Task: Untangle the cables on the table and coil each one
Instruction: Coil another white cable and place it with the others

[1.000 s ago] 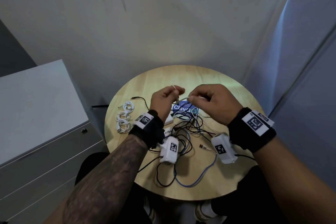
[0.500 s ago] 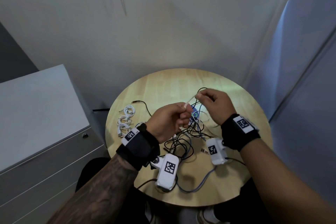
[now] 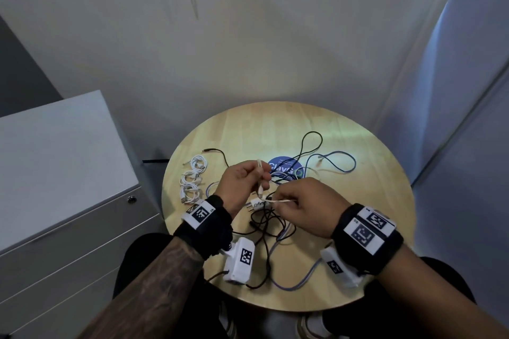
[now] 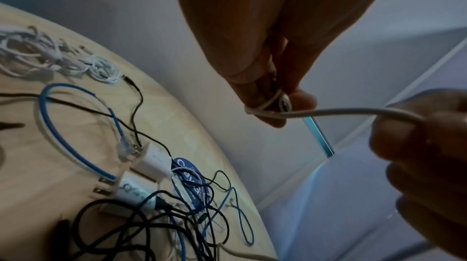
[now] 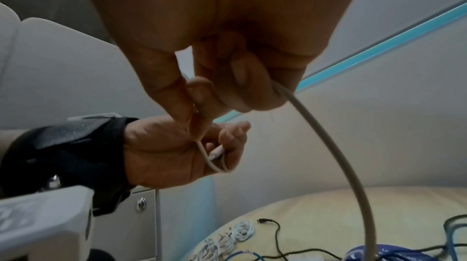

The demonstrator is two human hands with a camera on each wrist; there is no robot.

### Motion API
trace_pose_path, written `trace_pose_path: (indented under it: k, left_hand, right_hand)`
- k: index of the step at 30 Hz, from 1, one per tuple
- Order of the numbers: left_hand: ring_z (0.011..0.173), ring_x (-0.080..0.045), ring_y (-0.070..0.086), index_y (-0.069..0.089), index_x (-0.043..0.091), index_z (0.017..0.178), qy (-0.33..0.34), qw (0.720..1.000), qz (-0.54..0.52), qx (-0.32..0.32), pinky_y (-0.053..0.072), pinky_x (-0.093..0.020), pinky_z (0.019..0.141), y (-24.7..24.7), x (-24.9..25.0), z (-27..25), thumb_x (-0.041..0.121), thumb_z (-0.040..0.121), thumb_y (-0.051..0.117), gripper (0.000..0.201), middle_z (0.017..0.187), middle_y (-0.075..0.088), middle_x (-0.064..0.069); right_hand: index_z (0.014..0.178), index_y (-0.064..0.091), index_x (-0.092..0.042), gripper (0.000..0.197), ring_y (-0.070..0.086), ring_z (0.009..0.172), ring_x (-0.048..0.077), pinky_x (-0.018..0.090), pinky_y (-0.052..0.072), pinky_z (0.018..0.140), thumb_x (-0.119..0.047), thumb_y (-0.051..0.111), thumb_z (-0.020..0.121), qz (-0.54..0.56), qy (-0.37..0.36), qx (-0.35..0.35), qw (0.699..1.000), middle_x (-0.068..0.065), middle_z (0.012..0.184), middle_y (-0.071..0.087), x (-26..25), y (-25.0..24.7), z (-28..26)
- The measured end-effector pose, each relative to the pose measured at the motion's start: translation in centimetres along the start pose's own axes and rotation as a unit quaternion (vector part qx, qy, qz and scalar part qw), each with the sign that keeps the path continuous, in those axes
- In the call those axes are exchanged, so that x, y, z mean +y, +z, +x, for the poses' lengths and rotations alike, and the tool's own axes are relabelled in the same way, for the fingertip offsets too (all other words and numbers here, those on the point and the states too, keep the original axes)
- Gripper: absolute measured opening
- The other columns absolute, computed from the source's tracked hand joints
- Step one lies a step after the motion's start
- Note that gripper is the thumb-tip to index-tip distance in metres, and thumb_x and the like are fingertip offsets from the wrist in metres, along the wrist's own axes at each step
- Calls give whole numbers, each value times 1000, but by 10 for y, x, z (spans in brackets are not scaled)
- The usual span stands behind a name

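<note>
Above the round wooden table my left hand pinches the plug end of a white cable, with a small loop of it at the fingertips. My right hand pinches the same white cable a short way along. From the right hand the white cable hangs down into a tangle of black and blue cables on the table. Three coiled white cables lie at the table's left edge.
Two white plug-in chargers lie in the tangle beside a round blue sticker. A blue cable loops over the far right of the table. A grey drawer cabinet stands close on the left, a wall behind.
My right hand has come back from the far side toward me, pulling the white cable along. My left hand has shifted up and left, and a small loop now sits at its fingertips.
</note>
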State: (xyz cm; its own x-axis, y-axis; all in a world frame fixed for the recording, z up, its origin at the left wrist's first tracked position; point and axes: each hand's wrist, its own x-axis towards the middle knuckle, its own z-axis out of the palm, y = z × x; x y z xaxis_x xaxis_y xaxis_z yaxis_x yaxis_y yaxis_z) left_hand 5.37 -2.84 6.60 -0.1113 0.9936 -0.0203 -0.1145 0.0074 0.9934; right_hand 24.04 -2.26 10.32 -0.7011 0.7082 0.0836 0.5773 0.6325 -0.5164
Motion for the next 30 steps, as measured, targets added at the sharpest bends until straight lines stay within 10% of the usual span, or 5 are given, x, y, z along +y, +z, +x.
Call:
trace_pose_path:
  k: [6, 14, 22, 26, 30]
  left_hand:
    - [57, -10, 48, 60, -2, 100, -62, 973, -216, 45, 49, -23, 58, -6, 9, 9, 1, 101, 41, 19, 74, 53, -4]
    - [54, -6, 51, 58, -15, 87, -41, 973, 122, -191, 40, -13, 55, 6, -1, -14, 5, 99, 50, 24, 65, 57, -1]
    - [56, -12, 32, 58, 3, 93, -179, 928, -183, -269, 34, -29, 64, 0, 33, -26, 19, 96, 40, 24, 70, 35, -2]
    - [60, -11, 49, 58, 4, 98, -145, 912, -345, -169, 50, -28, 71, -2, 38, -22, 12, 98, 43, 17, 75, 48, -2]
    - [74, -18, 69, 62, -1, 100, -69, 944, -322, 34, 59, -31, 79, -2, 20, -11, 8, 98, 46, 19, 84, 68, -11]
  right_hand:
    - [82, 66, -21, 19, 49, 58, 13, 28, 35, 53, -34, 55, 89, -34, -12, -33, 999, -2, 59, 54, -4, -5, -2]
    - [86, 70, -29, 16, 51, 66, 6, 30, 45, 61, -36, 56, 88, -57, -29, 15, 998, -11, 73, 63, -9, -17, 3]
    - [92, 76, -26, 7, 64, 81, 6, 25, 49, 74, -25, 70, 89, 173, 25, 145, 974, -12, 85, 71, 15, -18, 16]
    - [108, 74, -21, 19, 60, 70, -7, 15, 47, 70, -23, 59, 97, 214, 58, 97, 970, -23, 73, 66, 17, 19, 16]
    - [106, 70, -16, 26, 61, 78, 9, 32, 51, 76, -34, 52, 99, 131, 24, -4, 991, -4, 83, 70, 8, 45, 8]
